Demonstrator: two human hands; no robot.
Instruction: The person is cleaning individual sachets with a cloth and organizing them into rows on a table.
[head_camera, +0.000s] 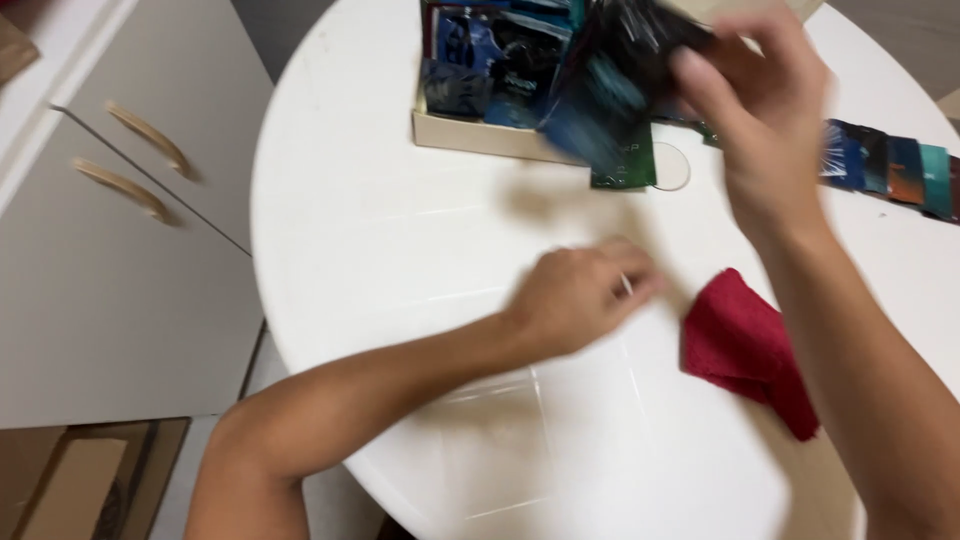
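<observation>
- Plainly, the work in hand was the handling of small dark foil packets: the right hand (760, 110) was raised above the far side of the round white worktop (400, 230), its fingers pinching a blurred bunch of dark packets (620, 90) just over the open cardboard box (470, 135)
- That box stood at the far edge of the worktop, packed with more blue and black packets; a row of coloured packets (890, 170) lay spread along the right edge, well apart from the box
- I judged the step as lifting packets clear of the box, with sorting or laying out not yet done; the move after it would call for a steady hold, since the bunch looked loose and fanned, and one packet could slip
- The left hand (585, 295) lay low near the middle of the worktop, palm down, fingers curled and pressed together on something thin and pale; blur hid what it was
- A folded red cloth (745, 350) lay just beside that left hand, towards the right forearm
- Both forearms reached in from the near edge, the left one stretched across at a slant, the right one rising steeply with the wrist bent forward
- White cabinet doors with curved handles (145, 135) stood to the left of the worktop
</observation>
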